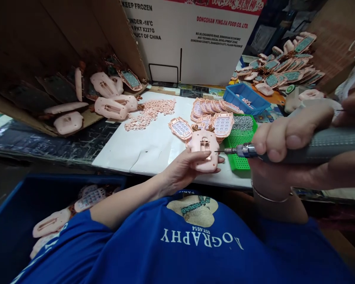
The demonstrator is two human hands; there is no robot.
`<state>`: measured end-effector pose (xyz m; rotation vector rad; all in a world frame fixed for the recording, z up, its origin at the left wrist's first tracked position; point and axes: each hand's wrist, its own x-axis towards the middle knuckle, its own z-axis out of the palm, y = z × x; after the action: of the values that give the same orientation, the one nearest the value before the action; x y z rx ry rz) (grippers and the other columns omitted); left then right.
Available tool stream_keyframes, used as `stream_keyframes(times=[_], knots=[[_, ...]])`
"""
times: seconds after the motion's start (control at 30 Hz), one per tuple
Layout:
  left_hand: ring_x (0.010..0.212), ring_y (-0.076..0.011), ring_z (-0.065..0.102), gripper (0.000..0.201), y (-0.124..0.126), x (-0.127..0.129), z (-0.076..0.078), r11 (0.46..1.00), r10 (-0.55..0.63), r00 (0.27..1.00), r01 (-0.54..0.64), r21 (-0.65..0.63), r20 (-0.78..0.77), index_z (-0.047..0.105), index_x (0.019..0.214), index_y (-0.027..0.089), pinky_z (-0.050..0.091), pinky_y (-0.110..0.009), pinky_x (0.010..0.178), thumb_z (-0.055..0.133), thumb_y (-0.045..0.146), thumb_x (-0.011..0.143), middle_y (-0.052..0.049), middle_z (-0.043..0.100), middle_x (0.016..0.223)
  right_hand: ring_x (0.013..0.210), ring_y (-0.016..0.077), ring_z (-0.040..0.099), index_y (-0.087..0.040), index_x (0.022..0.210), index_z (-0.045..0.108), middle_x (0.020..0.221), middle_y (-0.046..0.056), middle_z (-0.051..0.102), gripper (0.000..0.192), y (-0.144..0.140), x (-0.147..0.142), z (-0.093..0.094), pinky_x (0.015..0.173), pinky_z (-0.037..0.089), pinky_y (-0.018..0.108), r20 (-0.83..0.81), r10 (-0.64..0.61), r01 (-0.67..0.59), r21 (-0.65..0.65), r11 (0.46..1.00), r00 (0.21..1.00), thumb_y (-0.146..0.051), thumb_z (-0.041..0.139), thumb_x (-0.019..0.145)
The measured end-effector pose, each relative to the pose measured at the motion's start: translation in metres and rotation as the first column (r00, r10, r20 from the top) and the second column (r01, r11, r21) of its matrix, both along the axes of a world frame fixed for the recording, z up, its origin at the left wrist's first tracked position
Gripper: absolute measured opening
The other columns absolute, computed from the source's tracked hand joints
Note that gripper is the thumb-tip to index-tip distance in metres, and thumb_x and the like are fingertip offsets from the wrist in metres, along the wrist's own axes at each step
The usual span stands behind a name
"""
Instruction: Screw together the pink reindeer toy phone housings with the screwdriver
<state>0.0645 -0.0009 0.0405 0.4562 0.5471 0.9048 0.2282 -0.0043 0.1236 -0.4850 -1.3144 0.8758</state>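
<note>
- Left hand (183, 167) grips pink reindeer-shaped casing (205, 152) steady over white sheet (141, 146).
- Right hand (279, 142) clasps electric screwdriver (284, 150); keeping its bit square to the casing's hole should prevent slipping.

My left hand (181, 167) covers the lower edge of the pink shell (205, 152), so I cannot see that part of it. The grey screwdriver (310, 146) runs off the picture's right edge, and my right hand (284, 142) hides much of its grip. The bit's tip is too thin to tell whether it touches the shell. The contents of the green tray (239, 157) are too small to make out. The cardboard box (195, 35) is cut off at the top, its printing incomplete. The pile of small pink pieces (150, 112) blurs together.
</note>
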Motion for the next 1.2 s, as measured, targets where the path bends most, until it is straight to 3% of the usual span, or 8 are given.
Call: stream_keyframes(times=[0.07, 0.17, 0.3, 0.43, 0.63, 0.87, 1.03, 1.2], knots=[[0.092, -0.0263, 0.074, 0.037, 0.000, -0.002, -0.002, 0.997, -0.020, 0.999, 0.023, 0.076, -0.041, 0.069, 0.108, 0.012, 0.060, -0.036, 0.079, 0.079, 0.014, 0.072, -0.012, 0.075, 0.097, 0.040, 0.0112, 0.041, -0.035, 0.093, 0.070, 0.063, -0.008, 0.049, 0.029, 0.006, -0.010, -0.004, 0.040, 0.045, 0.030, -0.135, -0.087, 0.100, 0.093, 0.991, 0.987, -0.056, 0.084, 0.078], [0.091, -0.0233, 0.073, 0.043, 0.001, -0.003, -0.002, 0.988, -0.022, 0.995, 0.037, 0.149, -0.098, 0.069, 0.109, 0.012, 0.059, -0.033, 0.077, 0.084, 0.017, 0.069, -0.011, 0.074, 0.096, 0.035, 0.0096, 0.035, -0.030, 0.095, 0.074, 0.060, -0.007, 0.048, 0.033, 0.015, -0.018, -0.013, 0.033, 0.040, 0.028, -0.245, -0.070, 0.111, 0.160, 0.981, 0.967, -0.055, 0.085, 0.075], [0.084, -0.0209, 0.071, 0.042, 0.002, -0.003, -0.001, 0.980, -0.003, 0.992, 0.028, 0.195, -0.129, 0.069, 0.107, 0.013, 0.058, -0.031, 0.075, 0.085, 0.023, 0.071, -0.010, 0.074, 0.091, 0.041, 0.0105, 0.044, -0.031, 0.100, 0.074, 0.066, -0.007, 0.053, 0.038, 0.014, -0.018, -0.016, 0.042, 0.049, 0.030, -0.161, -0.016, 0.026, 0.061, 0.998, 0.987, -0.048, 0.092, 0.071], [0.083, -0.0208, 0.071, 0.038, 0.003, -0.003, -0.004, 0.985, 0.010, 0.992, 0.012, 0.171, -0.128, 0.068, 0.104, 0.013, 0.057, -0.031, 0.073, 0.085, 0.024, 0.071, -0.009, 0.074, 0.089, 0.041, 0.0109, 0.042, -0.033, 0.096, 0.073, 0.064, -0.007, 0.051, 0.032, 0.008, -0.018, -0.011, 0.041, 0.047, 0.030, -0.156, -0.060, 0.061, 0.000, 0.998, 0.986, -0.052, 0.088, 0.075], [0.091, -0.0253, 0.073, 0.038, 0.004, -0.005, -0.008, 0.988, 0.037, 0.993, -0.019, 0.154, -0.114, 0.068, 0.106, 0.013, 0.057, -0.033, 0.075, 0.082, 0.022, 0.072, -0.009, 0.075, 0.089, 0.037, 0.0099, 0.041, -0.031, 0.091, 0.072, 0.060, -0.008, 0.048, 0.033, 0.010, -0.020, -0.006, 0.037, 0.044, 0.028, -0.138, -0.068, 0.071, 0.019, 0.997, 0.988, -0.055, 0.087, 0.074], [0.084, -0.0191, 0.072, 0.036, 0.007, -0.008, -0.006, 0.975, 0.159, 0.984, -0.144, 0.169, -0.075, 0.070, 0.107, 0.013, 0.058, -0.031, 0.080, 0.079, 0.016, 0.071, -0.008, 0.076, 0.097, 0.031, 0.0076, 0.036, -0.026, 0.093, 0.073, 0.057, -0.008, 0.048, 0.035, 0.019, -0.019, -0.012, 0.029, 0.038, 0.026, -0.203, 0.023, -0.002, 0.104, 0.995, 0.979, -0.053, 0.086, 0.076], [0.085, -0.0215, 0.072, 0.042, 0.007, -0.007, -0.007, 0.973, 0.171, 0.978, -0.149, 0.176, -0.121, 0.070, 0.109, 0.014, 0.059, -0.033, 0.079, 0.083, 0.018, 0.069, -0.008, 0.077, 0.095, 0.038, 0.0099, 0.045, -0.028, 0.098, 0.070, 0.062, -0.009, 0.055, 0.033, 0.019, -0.018, -0.016, 0.035, 0.045, 0.027, -0.168, 0.056, -0.065, -0.049, 0.997, 0.984, -0.044, 0.089, 0.076], [0.084, -0.0191, 0.072, 0.044, 0.007, -0.006, -0.009, 0.961, 0.217, 0.967, -0.188, 0.200, -0.134, 0.069, 0.108, 0.013, 0.058, -0.033, 0.083, 0.085, 0.016, 0.066, -0.007, 0.076, 0.094, 0.032, 0.0101, 0.038, -0.032, 0.094, 0.072, 0.057, -0.009, 0.048, 0.033, 0.027, -0.022, -0.022, 0.028, 0.034, 0.028, -0.185, 0.052, -0.043, 0.050, 0.998, 0.981, -0.049, 0.087, 0.070]])
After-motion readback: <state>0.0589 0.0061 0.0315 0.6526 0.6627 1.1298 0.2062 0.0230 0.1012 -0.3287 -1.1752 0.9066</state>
